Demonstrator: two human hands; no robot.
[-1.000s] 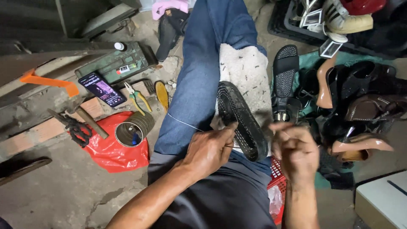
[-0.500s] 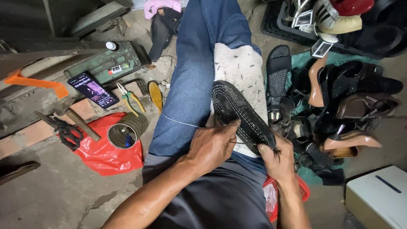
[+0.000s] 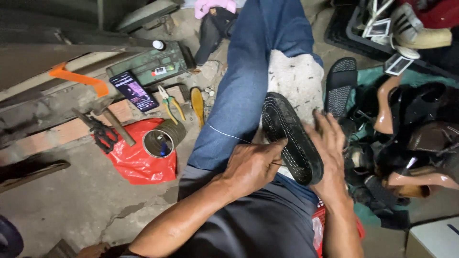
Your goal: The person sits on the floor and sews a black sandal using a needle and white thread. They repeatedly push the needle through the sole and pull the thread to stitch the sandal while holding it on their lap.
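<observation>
I see the sole (image 3: pixel 291 138), black with white stitching round its rim, lying on a pale cloth (image 3: pixel 296 79) over the lap. My left hand (image 3: pixel 251 165) has its grip pinched on a thin thread (image 3: pixel 229 135) at the sole's near edge. My right hand (image 3: pixel 330 143) lies against the sole's right side, fingers spread. A red bag (image 3: pixel 138 160) and tin (image 3: pixel 160 141) sit left on the floor.
</observation>
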